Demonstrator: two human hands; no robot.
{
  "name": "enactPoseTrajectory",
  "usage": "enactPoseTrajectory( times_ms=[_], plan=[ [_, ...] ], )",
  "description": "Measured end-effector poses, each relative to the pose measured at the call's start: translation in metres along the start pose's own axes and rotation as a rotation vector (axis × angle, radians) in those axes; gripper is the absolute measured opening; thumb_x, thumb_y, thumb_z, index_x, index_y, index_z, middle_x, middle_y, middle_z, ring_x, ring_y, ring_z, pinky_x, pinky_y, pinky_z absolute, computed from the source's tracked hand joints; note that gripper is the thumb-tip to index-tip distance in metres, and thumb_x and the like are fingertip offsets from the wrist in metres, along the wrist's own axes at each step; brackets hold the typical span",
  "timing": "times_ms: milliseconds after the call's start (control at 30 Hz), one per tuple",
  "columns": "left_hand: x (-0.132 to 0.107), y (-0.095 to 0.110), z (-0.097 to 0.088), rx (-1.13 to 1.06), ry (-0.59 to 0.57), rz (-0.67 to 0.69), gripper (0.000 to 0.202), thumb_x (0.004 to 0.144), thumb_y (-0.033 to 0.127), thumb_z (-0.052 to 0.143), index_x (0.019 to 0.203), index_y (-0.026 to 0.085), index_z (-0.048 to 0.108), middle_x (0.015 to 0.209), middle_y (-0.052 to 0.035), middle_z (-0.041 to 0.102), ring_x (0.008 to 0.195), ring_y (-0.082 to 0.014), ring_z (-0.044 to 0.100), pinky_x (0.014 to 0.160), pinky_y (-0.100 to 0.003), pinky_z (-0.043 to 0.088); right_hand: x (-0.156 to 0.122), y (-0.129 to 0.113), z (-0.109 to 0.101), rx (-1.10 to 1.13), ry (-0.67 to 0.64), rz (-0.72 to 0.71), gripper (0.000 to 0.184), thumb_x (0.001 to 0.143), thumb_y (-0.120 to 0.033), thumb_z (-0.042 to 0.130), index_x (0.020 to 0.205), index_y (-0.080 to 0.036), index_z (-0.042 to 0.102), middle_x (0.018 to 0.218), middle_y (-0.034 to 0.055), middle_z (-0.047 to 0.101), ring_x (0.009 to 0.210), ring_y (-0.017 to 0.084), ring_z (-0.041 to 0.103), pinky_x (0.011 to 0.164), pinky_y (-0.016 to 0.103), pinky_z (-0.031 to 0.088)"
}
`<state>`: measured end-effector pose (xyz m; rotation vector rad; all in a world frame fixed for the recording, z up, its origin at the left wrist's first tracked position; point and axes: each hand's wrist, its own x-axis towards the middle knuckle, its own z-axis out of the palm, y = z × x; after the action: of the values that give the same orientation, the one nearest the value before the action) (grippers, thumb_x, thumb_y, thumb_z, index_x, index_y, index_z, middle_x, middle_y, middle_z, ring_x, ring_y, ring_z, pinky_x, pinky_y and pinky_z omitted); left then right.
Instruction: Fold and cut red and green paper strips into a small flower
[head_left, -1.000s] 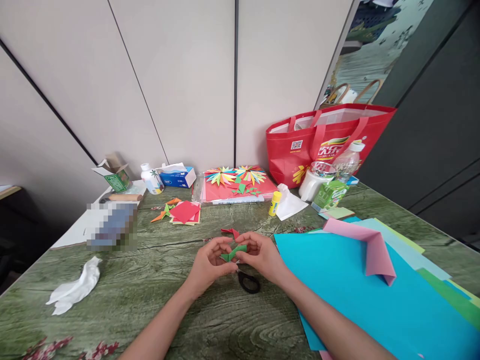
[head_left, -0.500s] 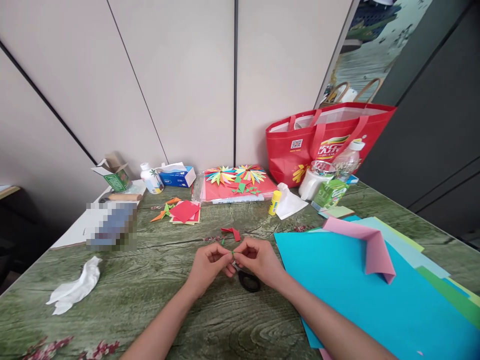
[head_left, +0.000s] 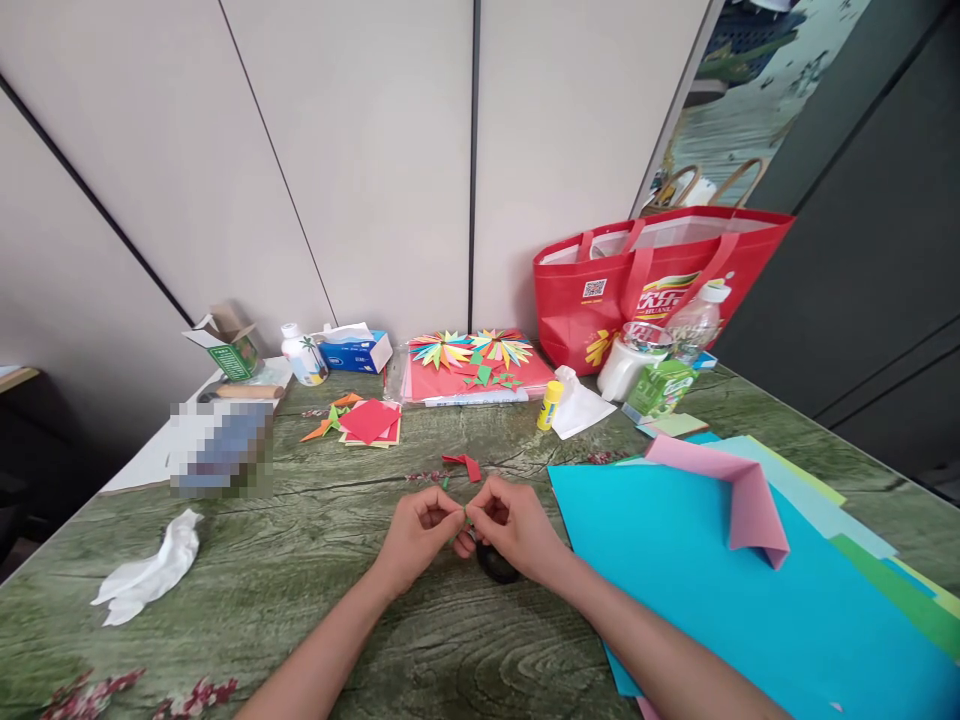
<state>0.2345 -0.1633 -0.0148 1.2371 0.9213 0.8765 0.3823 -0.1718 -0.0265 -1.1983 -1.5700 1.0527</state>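
Observation:
My left hand [head_left: 414,535] and my right hand [head_left: 523,525] meet over the middle of the table, thumb and forefinger of each closed in a pinch. Between the fingertips a tiny bit of green paper [head_left: 465,515] shows; its shape is mostly hidden by the fingers. Below my right hand lies a pair of scissors [head_left: 496,566], of which chiefly a black handle is visible. Just beyond the fingers are a folded red paper strip [head_left: 468,467] and a small green scrap [head_left: 445,483] on the table.
Blue paper sheets [head_left: 675,570] with a folded pink strip [head_left: 750,500] cover the right side. A yellow glue stick [head_left: 550,406], red bag [head_left: 585,320], and paper stars [head_left: 442,350] stand farther back. Crumpled tissue [head_left: 154,570] and small coloured squares [head_left: 370,422] lie leftward.
Both hands stay together in nearly the same place, with slight finger shifts around the green paper. My right hand now covers a little more of the scissors.

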Motion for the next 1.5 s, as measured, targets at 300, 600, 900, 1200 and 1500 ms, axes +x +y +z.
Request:
enactPoseTrajectory(
  times_ms=[300,600,900,1200,1500],
  plan=[
    [0.003,-0.002,0.0,-0.006,0.138,0.017,0.018,0.068,0.027,0.066,0.064,0.013,0.055,0.051,-0.0006,0.064,0.045,-0.0133,0.06,0.048,-0.025,0.05,0.003,0.002,-0.001,0.168,0.029,0.023,0.014,0.072,-0.027,0.058,0.064,-0.017,0.051,0.057,-0.0006,0.057,0.053,0.013,0.056,0.052,0.024,0.046],
    [0.003,-0.007,-0.002,0.039,0.156,0.042,0.018,0.068,0.027,0.064,0.061,0.014,0.053,0.046,0.0011,0.062,0.041,-0.013,0.058,0.045,-0.025,0.05,-0.003,0.01,0.004,-0.222,0.08,-0.418,0.017,0.078,-0.015,0.048,0.063,-0.017,0.056,0.075,0.0045,0.06,0.064,0.011,0.055,0.057,0.022,0.044],
    [0.004,-0.007,-0.007,0.076,0.147,0.117,0.016,0.071,0.026,0.062,0.063,0.015,0.053,0.048,0.0024,0.062,0.043,-0.0123,0.059,0.045,-0.024,0.049,0.001,-0.004,-0.001,0.296,-0.083,0.016,0.021,0.075,-0.034,0.058,0.067,-0.016,0.061,0.066,0.0028,0.062,0.063,0.013,0.058,0.061,0.027,0.048],
    [0.0,0.0,-0.002,0.085,0.07,0.049,0.02,0.071,0.029,0.064,0.063,0.013,0.056,0.047,-0.001,0.064,0.039,-0.0111,0.056,0.043,-0.022,0.047,0.007,0.004,-0.008,0.454,-0.137,0.238,0.03,0.052,-0.036,0.075,0.067,-0.013,0.062,0.055,-0.002,0.059,0.046,0.008,0.049,0.049,0.022,0.041],
    [0.002,0.002,-0.003,0.048,0.029,-0.014,0.02,0.07,0.031,0.064,0.065,0.012,0.059,0.054,-0.003,0.066,0.047,-0.0149,0.061,0.052,-0.027,0.051,0.009,0.004,-0.011,0.48,-0.114,0.28,0.029,0.05,-0.03,0.076,0.07,-0.013,0.064,0.056,-0.0023,0.06,0.05,0.008,0.052,0.053,0.023,0.042]
  ],
)
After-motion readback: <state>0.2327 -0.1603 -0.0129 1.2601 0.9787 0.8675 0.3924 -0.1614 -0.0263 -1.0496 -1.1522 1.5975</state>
